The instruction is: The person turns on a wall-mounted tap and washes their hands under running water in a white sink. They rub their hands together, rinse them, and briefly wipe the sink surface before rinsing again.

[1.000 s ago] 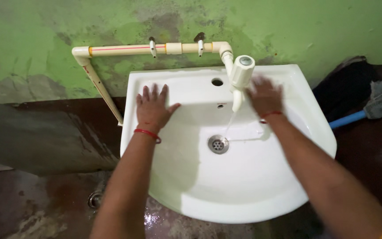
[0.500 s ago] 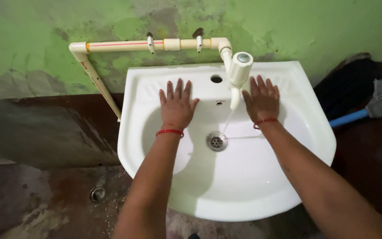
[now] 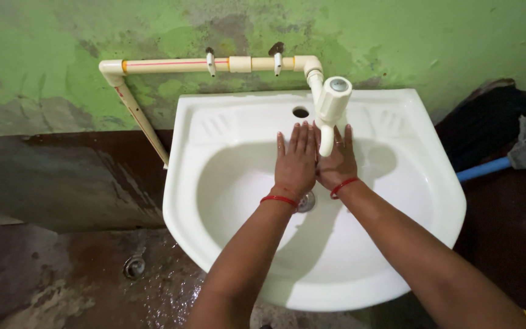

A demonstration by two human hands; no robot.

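My left hand (image 3: 296,159) and my right hand (image 3: 337,161) lie side by side, backs up and fingers straight, inside the white wash basin (image 3: 226,201), directly under the spout of the white plastic tap (image 3: 331,111). The two hands touch along their inner edges. Each wrist carries a red thread band. Neither hand holds anything. The tap spout hangs in front of my right hand's fingers. The drain (image 3: 307,203) shows partly below my left wrist. Whether water is running cannot be told.
A cream plastic pipe (image 3: 214,63) runs along the patchy green wall and down at the left. A floor drain (image 3: 134,267) sits in the wet dark floor at lower left. A mop with a blue handle (image 3: 483,169) lies at right.
Both hands have moved inward from the basin's sides and met under the tap. The view has shifted slightly lower and closer.
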